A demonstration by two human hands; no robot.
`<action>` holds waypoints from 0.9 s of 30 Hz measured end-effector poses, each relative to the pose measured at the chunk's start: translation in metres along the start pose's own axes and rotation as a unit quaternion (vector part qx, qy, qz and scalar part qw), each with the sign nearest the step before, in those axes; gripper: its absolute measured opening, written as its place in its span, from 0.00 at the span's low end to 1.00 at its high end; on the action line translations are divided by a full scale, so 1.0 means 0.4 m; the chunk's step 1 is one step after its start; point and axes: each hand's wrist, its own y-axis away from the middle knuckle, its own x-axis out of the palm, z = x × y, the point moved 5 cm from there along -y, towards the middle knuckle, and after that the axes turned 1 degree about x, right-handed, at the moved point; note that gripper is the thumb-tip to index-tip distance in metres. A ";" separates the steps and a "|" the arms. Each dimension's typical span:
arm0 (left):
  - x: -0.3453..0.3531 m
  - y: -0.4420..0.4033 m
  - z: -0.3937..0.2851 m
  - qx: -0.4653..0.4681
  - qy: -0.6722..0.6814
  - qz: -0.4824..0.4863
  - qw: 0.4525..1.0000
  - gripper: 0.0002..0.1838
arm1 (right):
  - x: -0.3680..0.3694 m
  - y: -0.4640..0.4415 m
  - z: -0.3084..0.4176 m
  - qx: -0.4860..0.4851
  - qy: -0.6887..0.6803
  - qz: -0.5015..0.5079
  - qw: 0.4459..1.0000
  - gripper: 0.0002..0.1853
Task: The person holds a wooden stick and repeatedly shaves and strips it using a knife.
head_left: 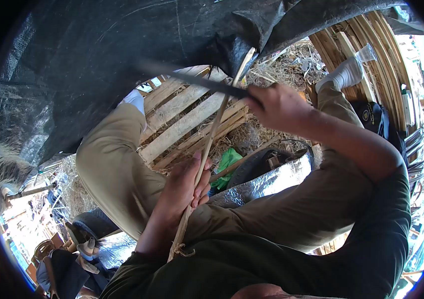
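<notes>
My left hand (187,183) is closed around a long, thin wooden stick (217,122) that slants up from near my waist to a pale upper end. Stringy fibres hang at its lower end. In my closed right hand (280,109) is the handle of a long, dark-bladed knife (197,81). The blade points left and crosses the upper part of the stick; its far end is blurred. I cannot tell whether the blade's edge touches the wood.
A dark tarp (97,45) hangs across the top. Between my legs lie a slatted wooden pallet (184,118), a green bag (230,162) and dry shavings (284,67). Stacked planks (376,60) stand at upper right, beside a black bag (371,117). Silvery sheeting (271,180) lies below.
</notes>
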 end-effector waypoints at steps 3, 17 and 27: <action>0.010 -0.008 0.010 -0.029 0.023 0.010 0.999 0.21 | -0.045 -0.003 0.039 -0.049 -0.012 0.030 0.998 0.13; 0.031 -0.015 0.025 -0.076 0.112 0.054 0.989 0.20 | -0.029 0.012 0.015 -0.112 -0.021 -0.002 0.994 0.06; 0.024 -0.014 -0.005 -0.036 0.091 0.025 0.995 0.14 | 0.010 0.086 0.199 -0.245 0.026 -0.043 0.968 0.17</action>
